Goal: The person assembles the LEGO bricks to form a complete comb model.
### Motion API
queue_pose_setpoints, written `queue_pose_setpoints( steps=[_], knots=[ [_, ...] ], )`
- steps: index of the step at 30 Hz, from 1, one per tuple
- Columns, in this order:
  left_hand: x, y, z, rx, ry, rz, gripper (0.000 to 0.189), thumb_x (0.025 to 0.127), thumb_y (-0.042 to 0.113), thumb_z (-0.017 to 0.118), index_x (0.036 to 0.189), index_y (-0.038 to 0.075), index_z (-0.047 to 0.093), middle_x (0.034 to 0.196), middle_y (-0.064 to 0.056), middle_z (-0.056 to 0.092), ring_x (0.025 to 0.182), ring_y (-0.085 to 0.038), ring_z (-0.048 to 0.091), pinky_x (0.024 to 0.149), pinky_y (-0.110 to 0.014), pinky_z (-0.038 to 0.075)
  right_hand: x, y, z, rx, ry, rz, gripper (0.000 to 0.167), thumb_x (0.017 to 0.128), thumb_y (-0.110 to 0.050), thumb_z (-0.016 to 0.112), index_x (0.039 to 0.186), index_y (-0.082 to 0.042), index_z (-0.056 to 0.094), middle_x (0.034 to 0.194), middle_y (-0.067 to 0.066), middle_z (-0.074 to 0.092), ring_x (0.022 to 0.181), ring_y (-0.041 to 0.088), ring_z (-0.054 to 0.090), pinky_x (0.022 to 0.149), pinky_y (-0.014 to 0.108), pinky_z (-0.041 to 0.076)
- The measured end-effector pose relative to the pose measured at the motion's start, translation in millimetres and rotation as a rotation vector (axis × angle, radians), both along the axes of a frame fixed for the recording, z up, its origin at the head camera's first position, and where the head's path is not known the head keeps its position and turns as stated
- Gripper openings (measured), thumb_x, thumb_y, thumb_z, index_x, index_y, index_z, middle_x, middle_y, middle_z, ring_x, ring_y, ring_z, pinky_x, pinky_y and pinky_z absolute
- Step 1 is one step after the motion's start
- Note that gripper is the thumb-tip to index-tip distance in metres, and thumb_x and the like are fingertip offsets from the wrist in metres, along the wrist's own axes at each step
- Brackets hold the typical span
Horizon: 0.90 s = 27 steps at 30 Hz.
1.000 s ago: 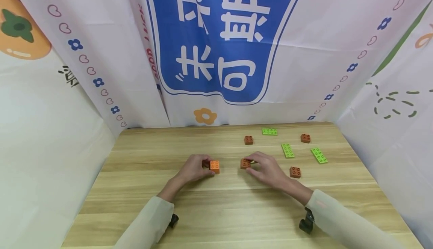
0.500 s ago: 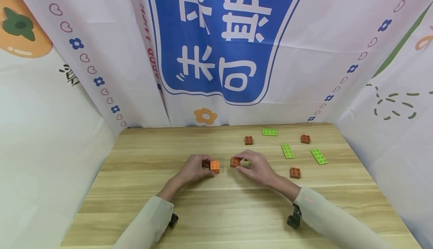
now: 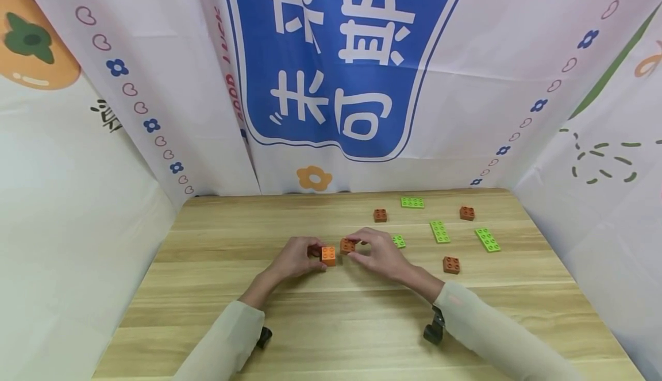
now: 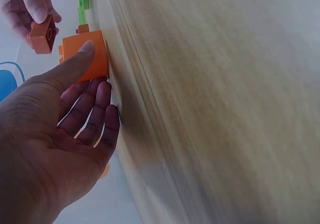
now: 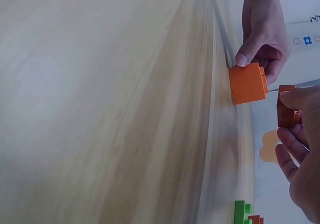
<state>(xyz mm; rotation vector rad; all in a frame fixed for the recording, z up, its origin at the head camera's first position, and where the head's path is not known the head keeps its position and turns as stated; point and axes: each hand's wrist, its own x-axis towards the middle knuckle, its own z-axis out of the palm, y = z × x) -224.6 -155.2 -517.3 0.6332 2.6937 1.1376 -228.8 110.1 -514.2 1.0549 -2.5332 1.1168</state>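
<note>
My left hand [image 3: 297, 259] pinches an orange toy building block [image 3: 328, 256] between thumb and fingers, studs up, low at the table surface. Just right of it, my right hand [image 3: 381, 254] pinches a brown building block [image 3: 347, 246] by its sides. A narrow gap separates the two blocks in the head view. From the left wrist, the brown block [image 4: 42, 35] appears raised off the table, its hollow underside partly showing. In the right wrist view the orange block [image 5: 248, 83] sits at the tabletop, while the brown block [image 5: 286, 106] is held above its level.
Right of my right hand lie several green studded plates [image 3: 439, 231], one of them [image 3: 398, 241] close behind that hand. Loose brown blocks [image 3: 451, 264] lie among them. A printed cloth [image 3: 465, 128] hangs along the back edge of the wooden table [image 3: 227, 220].
My right hand has moved left with the brown block, bringing it close to the orange one. A green plate behind that hand has come into view. My left hand stays in place.
</note>
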Motion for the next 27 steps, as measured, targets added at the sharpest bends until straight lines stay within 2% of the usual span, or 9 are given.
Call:
queue_pose_setpoints(
  steps=[12, 27],
  knots=[
    [-0.3, -0.4, -0.2, 0.003, 0.018, -0.010, 0.033, 0.081, 0.007, 0.093, 0.109, 0.002, 0.076, 0.102, -0.008, 0.078, 0.089, -0.016, 0.073, 0.082, -0.031, 0.062, -3.9, -16, -2.3, -0.017, -0.012, 0.048, 0.039, 0.087, -0.006, 0.087, 0.124, -0.004, 0.075, 0.117, 0.009, 0.076, 0.105, 0.022, 0.073, 0.089, 0.037, 0.062],
    [-0.9, -0.6, -0.6, 0.003, 0.013, -0.013, 0.032, 0.081, 0.007, 0.093, 0.108, 0.002, 0.076, 0.101, -0.007, 0.078, 0.090, -0.016, 0.074, 0.082, -0.032, 0.062, -9.4, -29, -5.3, 0.026, -0.042, 0.079, 0.033, 0.089, -0.011, 0.087, 0.120, -0.006, 0.077, 0.114, 0.006, 0.077, 0.103, 0.019, 0.073, 0.090, 0.036, 0.062]
  ],
)
